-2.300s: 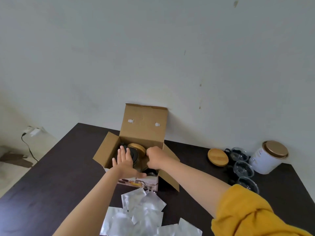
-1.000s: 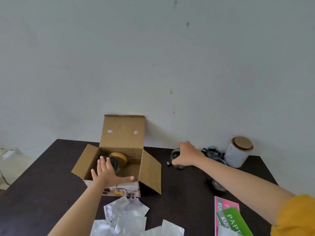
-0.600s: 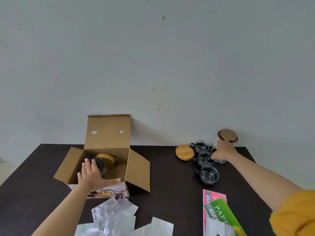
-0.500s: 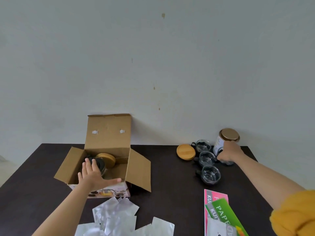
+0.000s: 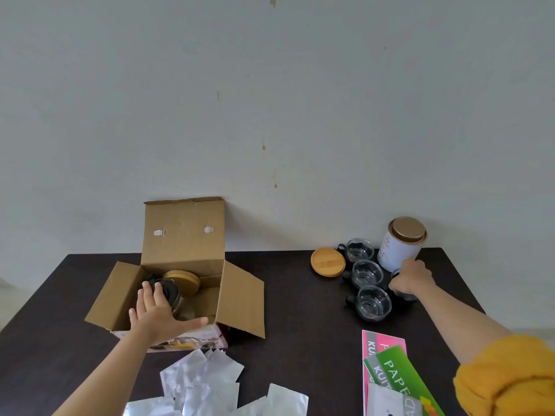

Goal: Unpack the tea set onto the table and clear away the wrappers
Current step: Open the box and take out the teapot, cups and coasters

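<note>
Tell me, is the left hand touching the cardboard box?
Touching: the head view shows the left hand lying flat on the cardboard box's front edge, thumb along the rim.

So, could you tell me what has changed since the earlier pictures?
The right hand carried a glass cup from the box rightward and set it beside the three cups by the tin. The left hand stayed on the box.

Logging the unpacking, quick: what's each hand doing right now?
Left hand: open, flat on the cardboard box front edge.
Right hand: closed on a glass cup.
</note>
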`<move>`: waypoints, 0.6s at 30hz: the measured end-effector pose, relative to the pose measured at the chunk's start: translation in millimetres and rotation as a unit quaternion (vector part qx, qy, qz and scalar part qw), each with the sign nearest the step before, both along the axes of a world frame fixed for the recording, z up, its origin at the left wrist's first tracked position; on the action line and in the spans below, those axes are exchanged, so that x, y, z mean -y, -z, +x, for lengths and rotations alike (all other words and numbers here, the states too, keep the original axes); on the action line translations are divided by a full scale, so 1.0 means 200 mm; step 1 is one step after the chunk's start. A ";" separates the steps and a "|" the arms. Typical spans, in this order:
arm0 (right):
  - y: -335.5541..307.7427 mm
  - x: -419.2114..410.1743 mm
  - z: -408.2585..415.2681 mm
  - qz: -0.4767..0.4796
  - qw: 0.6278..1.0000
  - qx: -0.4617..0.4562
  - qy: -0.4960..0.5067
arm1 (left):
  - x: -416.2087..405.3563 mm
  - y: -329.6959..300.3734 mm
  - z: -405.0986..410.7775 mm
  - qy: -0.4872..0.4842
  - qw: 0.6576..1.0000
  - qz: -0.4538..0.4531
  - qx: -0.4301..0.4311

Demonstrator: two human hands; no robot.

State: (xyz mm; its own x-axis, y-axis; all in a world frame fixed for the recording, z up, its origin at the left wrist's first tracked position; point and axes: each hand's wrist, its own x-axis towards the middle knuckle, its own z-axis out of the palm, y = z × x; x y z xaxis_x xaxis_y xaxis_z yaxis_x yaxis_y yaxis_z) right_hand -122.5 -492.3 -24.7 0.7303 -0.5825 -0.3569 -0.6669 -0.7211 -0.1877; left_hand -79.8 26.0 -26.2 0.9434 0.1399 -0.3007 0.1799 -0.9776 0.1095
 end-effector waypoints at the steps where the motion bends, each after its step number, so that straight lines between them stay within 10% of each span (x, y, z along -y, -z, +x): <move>1: 0.02 0.00 0.00 0.001 1.000 -0.001 0.002 | 0.00 0.00 0.00 0.000 1.000 0.000 0.001; 18: 0.10 -0.04 -0.01 -0.059 0.994 0.081 -0.053 | 0.01 0.00 -0.01 0.002 1.000 0.000 0.010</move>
State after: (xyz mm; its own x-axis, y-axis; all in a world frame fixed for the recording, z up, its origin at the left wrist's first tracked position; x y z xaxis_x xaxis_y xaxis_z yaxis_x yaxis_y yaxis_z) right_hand -125.2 -484.2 -45.2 0.8315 -0.5309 -0.1636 -0.5549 -0.8085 -0.1961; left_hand -81.1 24.6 -26.5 0.9498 0.1368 -0.2815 0.1742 -0.9783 0.1124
